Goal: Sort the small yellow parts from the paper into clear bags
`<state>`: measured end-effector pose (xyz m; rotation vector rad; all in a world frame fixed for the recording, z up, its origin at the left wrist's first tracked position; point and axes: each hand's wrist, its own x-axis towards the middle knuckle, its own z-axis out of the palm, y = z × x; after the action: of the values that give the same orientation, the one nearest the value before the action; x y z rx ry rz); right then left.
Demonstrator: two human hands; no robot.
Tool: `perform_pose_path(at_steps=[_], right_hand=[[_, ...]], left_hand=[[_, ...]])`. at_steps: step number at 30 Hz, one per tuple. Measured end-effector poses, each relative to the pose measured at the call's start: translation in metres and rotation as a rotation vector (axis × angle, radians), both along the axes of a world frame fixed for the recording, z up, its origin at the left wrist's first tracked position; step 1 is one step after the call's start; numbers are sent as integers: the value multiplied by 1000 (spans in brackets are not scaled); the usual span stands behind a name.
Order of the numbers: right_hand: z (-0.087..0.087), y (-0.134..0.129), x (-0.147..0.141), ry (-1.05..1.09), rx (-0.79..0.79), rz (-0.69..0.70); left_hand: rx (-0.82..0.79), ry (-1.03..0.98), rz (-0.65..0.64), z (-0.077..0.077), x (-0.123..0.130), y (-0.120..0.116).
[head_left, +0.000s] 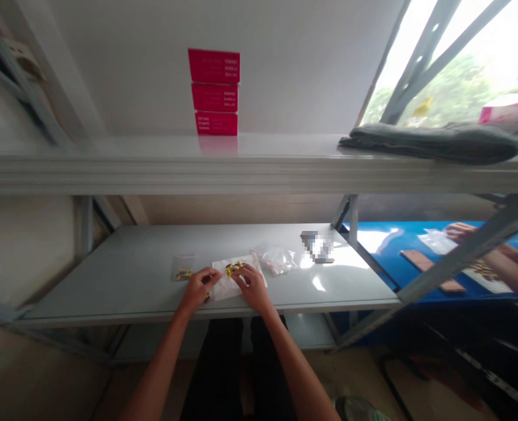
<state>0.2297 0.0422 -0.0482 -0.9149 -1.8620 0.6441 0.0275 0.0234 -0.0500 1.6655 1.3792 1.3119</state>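
Observation:
On the grey shelf top a white sheet (229, 289) lies in front of me, with a small pile of yellow and dark pieces (231, 270) on it. My right hand (254, 286) reaches into the right side of this pile, fingertips bent together at the pieces; what they pinch is too small to make out. Beside the sheet's left edge, my left hand (199, 286) has thumb and fingers closed in a pinch. A few brownish pieces (207, 297) show just under it. Further left lies a clear bag (183, 267) with several similar yellow pieces inside.
Crumpled clear plastic bags (279, 259) lie right of the sheet, and a blurred-out item (317, 247) beyond them. Overhead, an upper shelf (154, 175) carries stacked red boxes (216, 96) and a folded grey cloth (430, 142). Another person's hands (460, 232) are at a blue table (379, 248).

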Motion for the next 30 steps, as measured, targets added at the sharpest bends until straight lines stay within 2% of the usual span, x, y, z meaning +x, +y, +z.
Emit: perform_pose_path(at_steps=[3, 11, 13, 15, 17, 19, 23, 30], right_hand=[[3, 0, 1, 27, -38, 105], [2, 0, 1, 60, -42, 202], [2, 0, 2, 55, -43, 155], [0, 1, 2, 13, -25, 23], [-3, 1, 1, -86, 17, -116], [-5, 1, 0, -218, 57, -179], [-5, -1, -3, -381, 87, -186], [-2, -3, -5, -451, 92, -199]], left_hand=[[37, 50, -50, 2, 1, 0], [7, 49, -47, 3, 1, 0], [-29, -12, 7, 0, 0, 1], [-57, -103, 64, -2, -1, 2], [-63, -188, 95, -5, -2, 2], [-55, -237, 103, -6, -3, 3], [-49, -253, 114, -7, -2, 3], [-85, -261, 118, -7, -2, 3]])
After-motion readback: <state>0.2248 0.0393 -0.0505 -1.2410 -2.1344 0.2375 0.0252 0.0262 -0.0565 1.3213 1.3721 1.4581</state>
